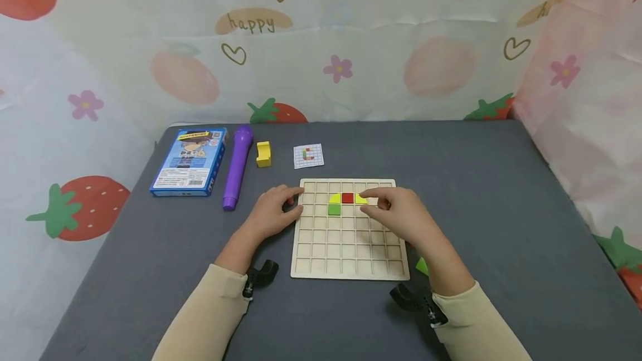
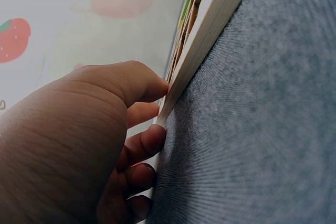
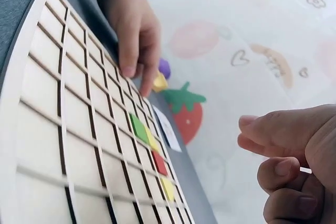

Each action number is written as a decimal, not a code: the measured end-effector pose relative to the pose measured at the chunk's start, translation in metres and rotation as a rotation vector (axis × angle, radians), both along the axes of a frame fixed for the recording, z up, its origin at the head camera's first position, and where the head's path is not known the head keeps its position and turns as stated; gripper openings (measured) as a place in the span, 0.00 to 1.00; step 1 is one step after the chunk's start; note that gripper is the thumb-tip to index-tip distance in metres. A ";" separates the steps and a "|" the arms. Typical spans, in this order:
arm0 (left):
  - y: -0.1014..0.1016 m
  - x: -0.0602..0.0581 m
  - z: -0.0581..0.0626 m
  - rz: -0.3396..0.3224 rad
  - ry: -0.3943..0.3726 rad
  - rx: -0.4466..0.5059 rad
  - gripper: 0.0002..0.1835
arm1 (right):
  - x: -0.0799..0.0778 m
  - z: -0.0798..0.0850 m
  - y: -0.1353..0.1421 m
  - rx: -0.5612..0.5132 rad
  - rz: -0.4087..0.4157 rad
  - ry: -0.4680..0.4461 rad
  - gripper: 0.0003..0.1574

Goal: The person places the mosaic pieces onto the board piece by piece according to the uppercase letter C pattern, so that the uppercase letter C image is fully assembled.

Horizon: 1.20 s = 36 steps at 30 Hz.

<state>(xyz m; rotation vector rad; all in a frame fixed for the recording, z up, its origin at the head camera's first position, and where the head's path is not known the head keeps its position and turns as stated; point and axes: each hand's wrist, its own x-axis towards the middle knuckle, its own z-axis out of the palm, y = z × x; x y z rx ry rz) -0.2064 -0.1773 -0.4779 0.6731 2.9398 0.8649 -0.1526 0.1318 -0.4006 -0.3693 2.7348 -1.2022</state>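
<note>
A pale wooden grid board (image 1: 348, 249) lies on the table. My left hand (image 1: 271, 211) touches its left edge with thumb and index fingertip apart; in the left wrist view the other fingers (image 2: 137, 177) of that hand are bent beside the edge. On the board are a green square tile (image 1: 334, 209), a yellow tile (image 1: 334, 198), a red square tile (image 1: 347, 198) and a second yellow tile (image 1: 360, 199). My right hand (image 1: 401, 213) hovers over the second yellow tile, thumb and index tips apart; the right wrist view shows nothing between them.
Behind the board lies a small pattern card (image 1: 308, 156). To its left are a yellow block (image 1: 263, 154), a purple microphone-shaped object (image 1: 237, 169) and a blue box (image 1: 189, 161). A green piece (image 1: 422, 266) lies partly hidden by the right wrist.
</note>
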 end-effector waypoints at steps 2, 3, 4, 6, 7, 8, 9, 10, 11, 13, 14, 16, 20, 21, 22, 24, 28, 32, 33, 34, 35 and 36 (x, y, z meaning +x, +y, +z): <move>0.001 0.001 -0.001 0.000 0.000 0.003 0.24 | 0.007 0.000 0.011 -0.014 -0.025 -0.019 0.22; 0.002 0.001 -0.001 0.001 -0.004 0.005 0.24 | 0.011 0.000 0.016 -0.019 -0.039 -0.027 0.22; 0.002 0.001 -0.001 0.002 -0.007 0.006 0.23 | 0.014 0.000 0.021 -0.024 -0.054 -0.034 0.22; 0.003 0.002 -0.001 0.008 -0.010 0.007 0.23 | 0.022 -0.001 0.030 -0.030 -0.081 -0.053 0.22; 0.003 0.002 -0.001 0.009 -0.010 0.007 0.23 | 0.025 -0.001 0.035 -0.029 -0.093 -0.061 0.22; 0.003 0.002 -0.001 0.011 -0.010 0.006 0.23 | 0.029 -0.001 0.039 -0.025 -0.103 -0.068 0.22; 0.003 0.002 0.000 0.012 -0.012 0.006 0.23 | 0.033 -0.002 0.044 -0.020 -0.113 -0.077 0.23; 0.003 0.002 0.000 0.014 -0.013 0.005 0.23 | 0.036 -0.002 0.048 -0.017 -0.120 -0.083 0.23; 0.003 0.002 0.000 0.016 -0.013 0.004 0.24 | 0.039 -0.003 0.051 -0.015 -0.126 -0.088 0.23; 0.002 0.002 0.000 0.020 -0.014 0.001 0.24 | 0.045 -0.004 0.059 -0.014 -0.132 -0.095 0.23; 0.002 0.002 -0.001 0.021 -0.016 0.000 0.24 | 0.048 -0.005 0.062 -0.015 -0.134 -0.103 0.22; 0.002 0.002 -0.001 0.024 -0.016 0.002 0.24 | 0.053 -0.008 0.066 -0.007 -0.130 -0.110 0.19; 0.000 0.004 -0.001 0.031 -0.017 0.004 0.23 | 0.063 -0.011 0.073 0.045 -0.109 -0.137 0.15; 0.000 0.004 -0.002 0.033 -0.017 0.002 0.23 | 0.065 -0.011 0.075 0.067 -0.102 -0.141 0.15; 0.000 0.004 -0.001 0.035 -0.020 0.000 0.23 | 0.066 -0.012 0.076 0.089 -0.094 -0.147 0.16; 0.000 0.003 -0.001 0.037 -0.018 -0.006 0.23 | 0.069 -0.016 0.080 0.132 -0.084 -0.167 0.17; 0.001 0.002 0.000 0.037 -0.023 -0.012 0.23 | 0.073 -0.026 0.086 0.189 -0.062 -0.206 0.19; 0.001 0.001 0.000 0.036 -0.028 -0.018 0.24 | 0.076 -0.035 0.088 0.206 -0.076 -0.219 0.18; 0.001 0.001 0.000 0.035 -0.028 -0.019 0.24 | 0.076 -0.036 0.088 0.209 -0.082 -0.216 0.18; 0.001 0.001 0.000 0.033 -0.030 -0.019 0.24 | 0.076 -0.037 0.088 0.210 -0.088 -0.213 0.18; 0.001 0.001 0.000 0.032 -0.030 -0.020 0.24 | 0.076 -0.037 0.088 0.211 -0.089 -0.207 0.18; 0.001 0.001 0.000 0.030 -0.030 -0.021 0.24 | 0.076 -0.037 0.088 0.214 -0.092 -0.205 0.18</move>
